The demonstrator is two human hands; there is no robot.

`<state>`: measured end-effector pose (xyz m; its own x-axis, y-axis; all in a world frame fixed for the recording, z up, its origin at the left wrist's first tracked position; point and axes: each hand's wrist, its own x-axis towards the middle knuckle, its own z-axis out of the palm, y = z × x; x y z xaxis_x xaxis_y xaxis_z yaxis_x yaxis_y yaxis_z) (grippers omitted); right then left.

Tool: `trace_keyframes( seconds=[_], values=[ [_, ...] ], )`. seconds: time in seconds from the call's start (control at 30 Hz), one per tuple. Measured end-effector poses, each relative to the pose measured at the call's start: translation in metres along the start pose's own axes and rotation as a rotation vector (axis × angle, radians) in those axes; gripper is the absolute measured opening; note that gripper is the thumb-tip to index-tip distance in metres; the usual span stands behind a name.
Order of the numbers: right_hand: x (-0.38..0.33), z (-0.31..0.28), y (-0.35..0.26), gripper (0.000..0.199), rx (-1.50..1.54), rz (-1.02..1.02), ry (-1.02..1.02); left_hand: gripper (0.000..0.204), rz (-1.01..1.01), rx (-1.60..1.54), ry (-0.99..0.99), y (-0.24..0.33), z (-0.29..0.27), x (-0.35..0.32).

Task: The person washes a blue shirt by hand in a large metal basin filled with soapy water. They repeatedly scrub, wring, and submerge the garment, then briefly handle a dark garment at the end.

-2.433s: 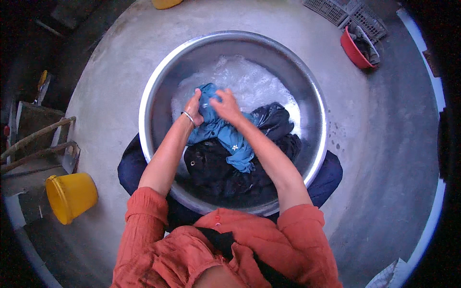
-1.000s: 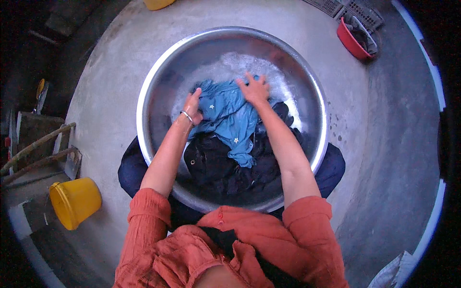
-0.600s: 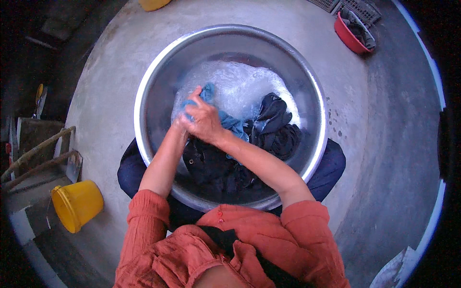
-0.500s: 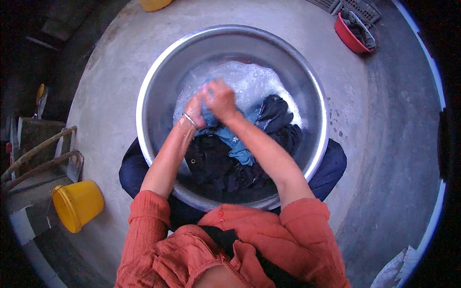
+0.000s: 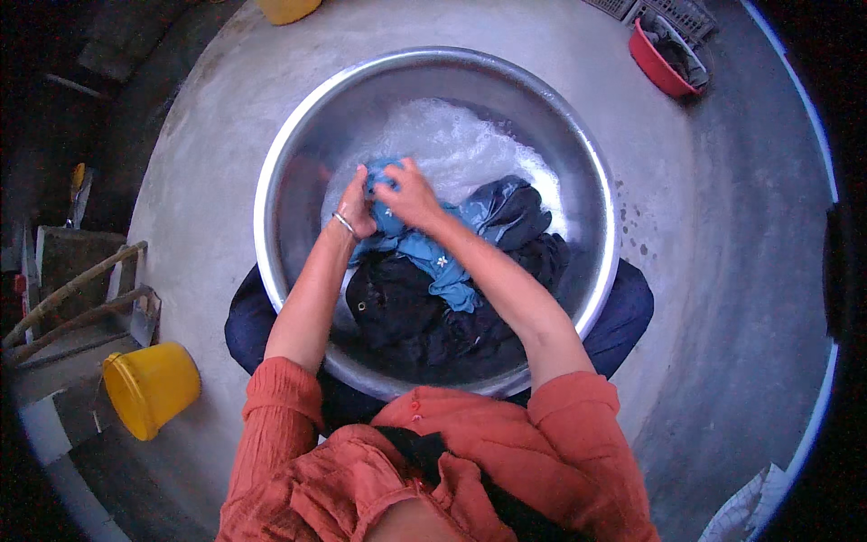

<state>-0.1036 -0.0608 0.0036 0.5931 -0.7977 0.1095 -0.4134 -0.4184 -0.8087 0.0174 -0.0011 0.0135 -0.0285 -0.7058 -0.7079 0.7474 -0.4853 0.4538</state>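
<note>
Over the soapy water [image 5: 452, 135] in a wide metal basin [image 5: 298, 172], both hands are on a blue garment with small white flowers [image 5: 417, 251]. My left hand [image 5: 356, 206], a bangle at its wrist, grips a bunched part of the cloth from the left side. Bent fingers of my right hand [image 5: 411, 195] close on the same bunch from the right. The rest of the blue garment trails down over dark wet clothes [image 5: 397, 312] nearer my body. Another dark, wet piece of cloth [image 5: 515, 212] lies to the right. The palms are partly hidden.
My legs [image 5: 623, 307] flank the basin on the concrete floor [image 5: 203, 208]. A yellow bucket [image 5: 152, 388] and long wooden handles [image 5: 77, 285] are at the left. At the far right, a red tub [image 5: 664, 63] holds dark cloth beside grey crates [image 5: 682, 18].
My hands have shifted slightly left and moved apart, with the fingers more spread. More of the blue garment shows between them. The suds in the water have shifted.
</note>
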Motion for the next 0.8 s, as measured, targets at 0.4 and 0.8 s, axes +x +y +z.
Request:
trace_keyframes(
  seconds=[0.4, 0.8],
  values=[
    [0.034, -0.045, 0.008, 0.027, -0.304, 0.111, 0.112, 0.035, 0.094, -0.057, -0.081, 0.004, 0.039, -0.023],
    [0.001, 0.006, -0.002, 0.026, -0.043, -0.001, 0.053, 0.057, 0.075, 0.021, 0.13, 0.003, 0.013, -0.01]
  ],
)
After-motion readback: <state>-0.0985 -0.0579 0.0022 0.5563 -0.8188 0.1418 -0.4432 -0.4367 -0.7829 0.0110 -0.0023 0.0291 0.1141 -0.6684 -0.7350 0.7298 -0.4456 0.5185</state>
